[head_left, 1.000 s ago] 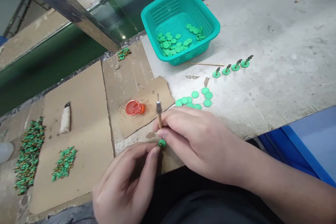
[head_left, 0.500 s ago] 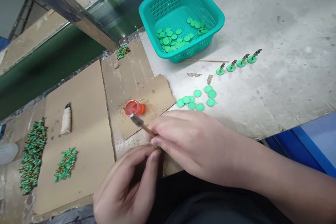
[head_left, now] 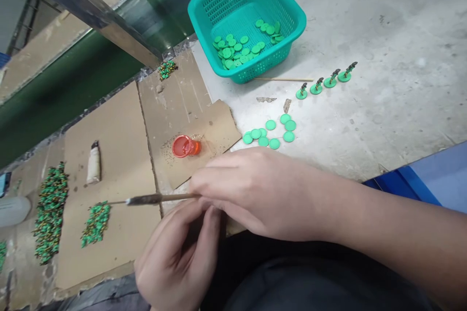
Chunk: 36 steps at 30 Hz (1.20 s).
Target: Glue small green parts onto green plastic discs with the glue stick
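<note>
One stick (head_left: pixel 146 199), held by right hand (head_left: pixel 255 189), points leftward past left hand (head_left: pixel 182 252); left fingers (head_left: pixel 193 211) pinched narrow, contents hidden.

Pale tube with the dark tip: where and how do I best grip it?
I'd pinch the pale tube across its middle, from straight above, fingers on its two long sides: it lies flat, long and narrow, with bare cardboard either side. I'd avoid the dark tip.

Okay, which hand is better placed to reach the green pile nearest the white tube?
Likely the left hand: it's nearer the green pile; the right hand holds a thin tool. The left's pinch is partly hidden.
</note>
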{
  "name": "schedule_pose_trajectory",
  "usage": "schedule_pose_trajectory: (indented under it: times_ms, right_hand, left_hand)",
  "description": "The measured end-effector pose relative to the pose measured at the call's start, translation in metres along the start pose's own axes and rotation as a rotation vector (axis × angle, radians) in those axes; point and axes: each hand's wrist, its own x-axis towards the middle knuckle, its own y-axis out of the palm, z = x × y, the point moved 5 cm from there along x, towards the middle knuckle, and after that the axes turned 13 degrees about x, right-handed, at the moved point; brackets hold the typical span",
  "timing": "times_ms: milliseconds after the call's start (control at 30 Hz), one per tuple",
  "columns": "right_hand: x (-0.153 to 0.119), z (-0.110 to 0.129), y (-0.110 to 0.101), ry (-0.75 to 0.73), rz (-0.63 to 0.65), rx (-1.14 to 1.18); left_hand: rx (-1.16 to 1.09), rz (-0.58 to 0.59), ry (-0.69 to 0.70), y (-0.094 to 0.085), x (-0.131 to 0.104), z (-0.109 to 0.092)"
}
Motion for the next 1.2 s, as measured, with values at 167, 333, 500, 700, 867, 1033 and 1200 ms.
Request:
schedule_pose_trajectory:
  times_ms: [167, 333, 500, 700, 867, 1033, 1200]
  right_hand:
    - [-0.016, -0.001, -0.004, -0.092, -0.22, -0.021]
    - [-0.026, -0.001, -0.004, -0.132, -0.284, 0.014]
    - [-0.024, 0.0, -0.002, -0.138, -0.242, 0.007]
    - [-0.025, 0.002, -0.001, -0.155, -0.238, 0.029]
    - [-0.023, -0.001, 0.002, -0.103, -0.167, 0.041]
    - [-0.022, -0.002, 0.001, -0.093, -0.154, 0.042]
    - [-0.024, -0.001, -0.001, -0.136, -0.223, 0.023]
  left_hand:
    - [-0.062, 0.011, 0.024, 0.003, 0.009, -0.008]
    - [-0.061, 0.014, 0.004, 0.003, 0.008, -0.011]
    - [-0.039, 0.024, -0.031, 0.003, 0.006, -0.011]
    - [-0.002, 0.01, -0.019, 0.001, 0.003, -0.007]
    - [0.04, 0.013, -0.014, 0.0, 0.0, -0.005]
    - [0.041, 0.015, 0.012, 0.002, 0.002, -0.006]
    - [-0.034, 0.02, 0.021, 0.002, 0.01, -0.012]
